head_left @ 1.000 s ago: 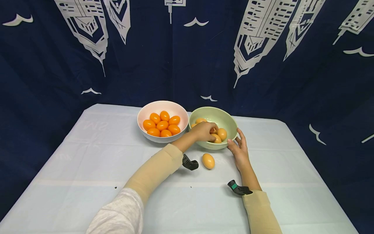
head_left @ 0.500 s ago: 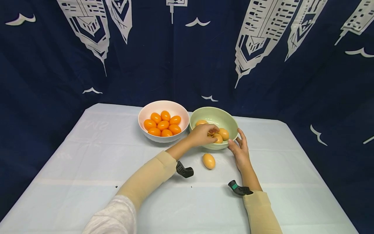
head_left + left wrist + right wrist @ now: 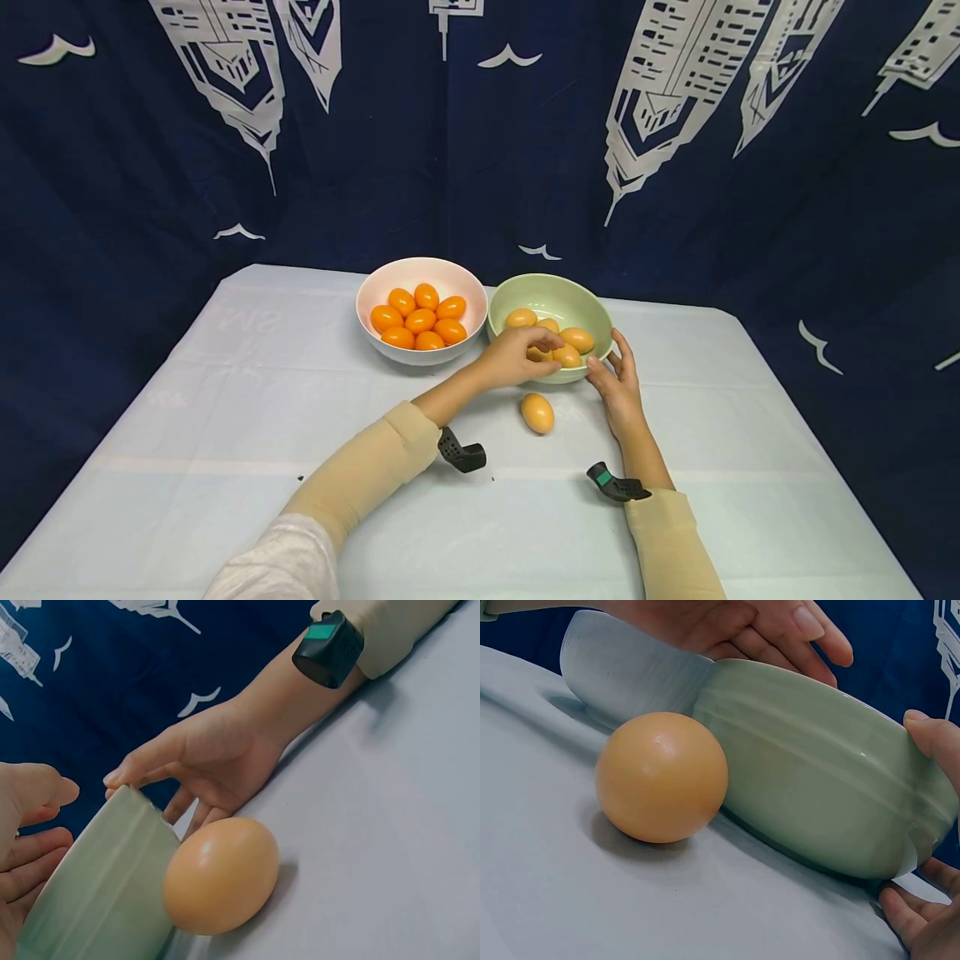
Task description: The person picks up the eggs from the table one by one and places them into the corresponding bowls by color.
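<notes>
Several tan eggs lie in the green bowl. My left hand is over the near left rim of this bowl, fingers loosely bent and nothing between thumb and fingertips. At the bowl's right side, my right hand holds it, with the thumb at the rim and the other fingers against the outer wall, as the right wrist view shows. One more egg rests on the table in front of the bowl. My left hand hides part of the bowl's contents in the head view.
A pink bowl with several orange eggs stands directly left of the green one. Both bowls are near the back of the white-covered table. A dark blue patterned curtain hangs behind it.
My left hand has drawn back and slightly left from inside the green bowl, its fingers loosening, and more of the eggs there now show. My right hand keeps its place on the bowl.
</notes>
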Motion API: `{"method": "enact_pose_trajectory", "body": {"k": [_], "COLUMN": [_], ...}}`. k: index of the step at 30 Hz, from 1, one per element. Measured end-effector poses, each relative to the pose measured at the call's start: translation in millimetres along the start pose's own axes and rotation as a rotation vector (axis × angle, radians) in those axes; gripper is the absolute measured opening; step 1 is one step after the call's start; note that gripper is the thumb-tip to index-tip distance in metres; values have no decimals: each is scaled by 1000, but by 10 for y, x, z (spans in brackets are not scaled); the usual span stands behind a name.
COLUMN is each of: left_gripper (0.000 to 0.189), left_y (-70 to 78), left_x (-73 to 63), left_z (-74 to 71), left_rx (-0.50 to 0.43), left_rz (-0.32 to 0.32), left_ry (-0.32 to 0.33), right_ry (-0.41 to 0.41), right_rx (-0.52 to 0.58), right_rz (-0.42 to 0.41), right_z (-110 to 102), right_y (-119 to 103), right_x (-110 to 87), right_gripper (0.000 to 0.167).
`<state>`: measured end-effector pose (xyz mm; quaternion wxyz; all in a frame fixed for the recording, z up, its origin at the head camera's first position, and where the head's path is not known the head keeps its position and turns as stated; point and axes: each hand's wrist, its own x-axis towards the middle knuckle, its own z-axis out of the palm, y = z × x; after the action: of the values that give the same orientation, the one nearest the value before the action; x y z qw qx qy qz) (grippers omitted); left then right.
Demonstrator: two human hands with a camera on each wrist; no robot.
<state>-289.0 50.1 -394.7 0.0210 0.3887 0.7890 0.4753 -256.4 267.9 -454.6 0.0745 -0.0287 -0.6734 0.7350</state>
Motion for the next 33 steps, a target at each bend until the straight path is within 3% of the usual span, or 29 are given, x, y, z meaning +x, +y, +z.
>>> {"method": "enact_pose_trajectory", "body": {"k": [16,24,33], "left_gripper": [32,35,37], "left_y": [31,-35,-139], "left_x": [-240,-332,-346], "left_z": [2,51,122], "left_rx": [-79,-198,-158], "left_rz": [91,63,53], "left_ry": [-27,-163,-210], "right_ry": [-9,-9,-5], "right_rx": [-5,-9,-13], "right_rz": [11,-1,14], "right_z": [-17,-17,-16], "right_y": [20,20,30], "right_x": [8,15,17], "right_gripper": [73,74,72]}}
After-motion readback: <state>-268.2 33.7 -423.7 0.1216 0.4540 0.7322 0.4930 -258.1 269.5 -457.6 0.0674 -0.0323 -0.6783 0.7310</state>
